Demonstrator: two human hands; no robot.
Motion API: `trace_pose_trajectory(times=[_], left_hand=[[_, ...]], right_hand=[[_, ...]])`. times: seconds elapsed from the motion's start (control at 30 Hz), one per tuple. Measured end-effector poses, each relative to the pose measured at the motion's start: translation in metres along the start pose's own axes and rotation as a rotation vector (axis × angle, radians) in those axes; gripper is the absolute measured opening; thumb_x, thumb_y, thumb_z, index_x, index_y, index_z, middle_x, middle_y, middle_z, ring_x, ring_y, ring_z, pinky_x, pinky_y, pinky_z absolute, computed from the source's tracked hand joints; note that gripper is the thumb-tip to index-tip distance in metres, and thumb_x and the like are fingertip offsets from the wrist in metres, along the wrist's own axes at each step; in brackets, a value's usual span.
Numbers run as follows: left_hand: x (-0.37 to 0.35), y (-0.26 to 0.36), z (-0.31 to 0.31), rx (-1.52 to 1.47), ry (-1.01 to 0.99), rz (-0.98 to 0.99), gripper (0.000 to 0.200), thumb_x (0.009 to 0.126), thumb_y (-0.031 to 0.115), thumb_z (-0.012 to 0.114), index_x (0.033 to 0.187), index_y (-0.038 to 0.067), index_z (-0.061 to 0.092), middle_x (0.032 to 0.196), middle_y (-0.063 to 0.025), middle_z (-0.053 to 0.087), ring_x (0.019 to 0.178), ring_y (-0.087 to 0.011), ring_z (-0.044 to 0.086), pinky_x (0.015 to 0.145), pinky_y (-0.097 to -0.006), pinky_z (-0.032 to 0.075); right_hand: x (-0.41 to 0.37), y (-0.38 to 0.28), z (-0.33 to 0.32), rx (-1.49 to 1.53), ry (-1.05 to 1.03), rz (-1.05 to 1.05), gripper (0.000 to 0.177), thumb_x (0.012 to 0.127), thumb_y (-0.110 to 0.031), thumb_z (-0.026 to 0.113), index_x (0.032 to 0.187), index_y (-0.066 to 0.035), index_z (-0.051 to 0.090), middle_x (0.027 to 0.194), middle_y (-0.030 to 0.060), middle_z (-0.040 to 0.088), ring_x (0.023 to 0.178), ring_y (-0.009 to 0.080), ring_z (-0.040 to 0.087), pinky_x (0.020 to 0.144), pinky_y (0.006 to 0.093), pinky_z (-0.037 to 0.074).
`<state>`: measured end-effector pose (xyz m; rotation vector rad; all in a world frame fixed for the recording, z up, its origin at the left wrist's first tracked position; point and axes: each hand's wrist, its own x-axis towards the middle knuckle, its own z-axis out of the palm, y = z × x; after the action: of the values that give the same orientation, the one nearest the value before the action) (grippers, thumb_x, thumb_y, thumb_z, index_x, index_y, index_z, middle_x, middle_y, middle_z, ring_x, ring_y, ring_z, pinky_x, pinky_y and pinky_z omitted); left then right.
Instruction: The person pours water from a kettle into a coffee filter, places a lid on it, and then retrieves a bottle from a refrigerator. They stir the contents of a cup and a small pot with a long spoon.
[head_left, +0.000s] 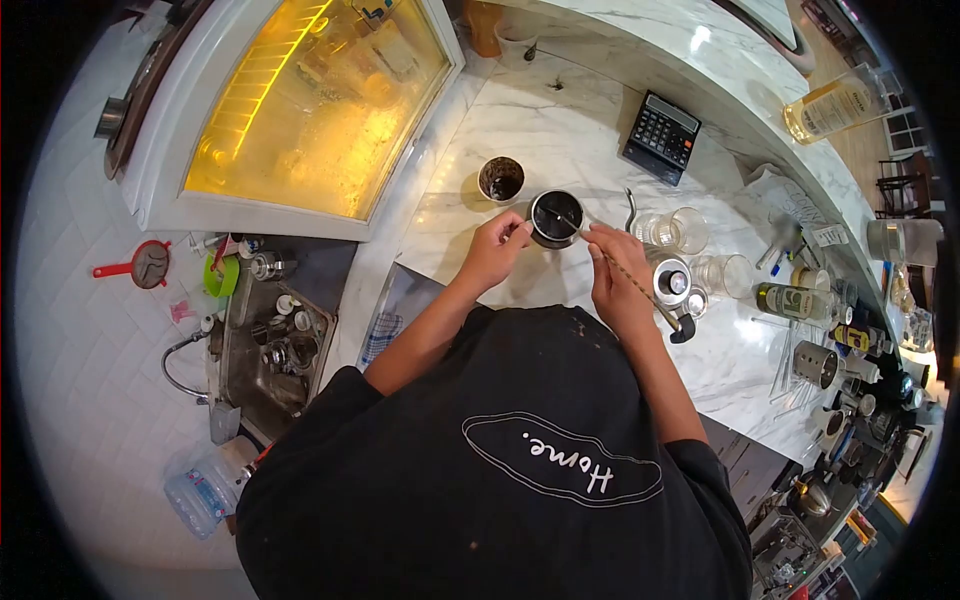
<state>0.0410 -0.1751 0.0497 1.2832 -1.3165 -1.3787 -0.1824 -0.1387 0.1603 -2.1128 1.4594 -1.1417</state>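
The left hand's [497, 247] grip is closed at the side of a dark, pale-rimmed cup [556, 241], thumb and fingers pinched there, seemingly to steady it. The right hand's [620, 280] grip is clamped on the twisted stem of a long spoon [633, 277], whose lower end slants into the cup; a stem that long probably lets the fingers work from outside the rim. The cup is in front of the body, in from the near edge of the marble worktop [560, 130]. The stem points back towards the black handle of a metal kettle [671, 281]; from overhead, it is hard to tell where one ends and the other begins.

Just beyond the cup, towards the worktop's left edge, a tumbler [501, 180] with dark contents stands apart, likely kept within reach. Clear glasses [686, 230] cluster beside the kettle. A calculator [661, 137] lies near the far edge, its keys too small to read.

The black shirt [420, 480] reads "Home." in white, upside down here. A green bottle [797, 302] towards the right edge and a yellowish bottle [832, 105] on the raised ledge carry labels I cannot make out.
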Motion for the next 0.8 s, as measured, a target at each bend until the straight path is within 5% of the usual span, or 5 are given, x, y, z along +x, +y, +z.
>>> trace_pose_trajectory(times=[0.1,0.4,0.5,0.53,0.8], left_hand=[[0.0,0.004,-0.003,0.051,-0.055,-0.042,0.018,0.103,0.02,0.062,0.099,0.002,0.062,0.082,-0.0018,0.066,0.077,-0.0094,0.062,0.072,-0.0267,0.049],[-0.009,-0.016,-0.028,0.121,0.375,-0.026,0.038,0.092,0.016,0.075,0.123,0.004,0.059,0.085,-0.0065,0.069,0.074,-0.0134,0.065,0.071,-0.0293,0.051],[0.01,-0.031,-0.04,0.265,0.395,0.041,0.059,0.085,0.016,0.082,0.134,0.005,0.051,0.1,-0.0105,0.067,0.085,-0.0182,0.065,0.079,-0.0325,0.054],[0.019,-0.032,-0.043,0.277,0.352,-0.027,0.08,0.076,0.016,0.088,0.142,0.005,0.045,0.12,-0.0158,0.061,0.104,-0.025,0.063,0.091,-0.0385,0.054],[0.079,-0.055,-0.032,0.471,0.302,0.195,0.094,0.066,0.013,0.092,0.146,0.006,0.043,0.139,-0.0188,0.051,0.128,-0.0326,0.053,0.106,-0.0422,0.047]], right_hand=[[0.0,0.001,-0.002,-0.025,0.009,0.047,0.014,0.098,-0.003,0.062,0.11,-0.004,0.07,0.112,0.0171,0.072,0.105,0.0353,0.067,0.094,0.0434,0.051],[-0.004,-0.005,-0.009,0.011,-0.025,0.062,0.015,0.095,-0.004,0.065,0.109,-0.004,0.069,0.112,0.0166,0.071,0.109,0.0347,0.066,0.096,0.0463,0.05],[-0.001,-0.009,-0.014,0.01,-0.004,0.052,0.016,0.095,-0.003,0.064,0.11,-0.005,0.07,0.114,0.0172,0.071,0.111,0.0352,0.065,0.096,0.0449,0.051],[-0.002,-0.01,-0.015,0.008,0.011,0.057,0.016,0.095,-0.003,0.064,0.11,-0.005,0.07,0.115,0.0173,0.071,0.112,0.0353,0.065,0.096,0.0444,0.051],[-0.011,-0.007,-0.023,0.061,0.158,0.105,0.02,0.105,-0.008,0.053,0.109,0.0,0.07,0.118,0.0192,0.071,0.108,0.0307,0.069,0.095,0.0382,0.053]])
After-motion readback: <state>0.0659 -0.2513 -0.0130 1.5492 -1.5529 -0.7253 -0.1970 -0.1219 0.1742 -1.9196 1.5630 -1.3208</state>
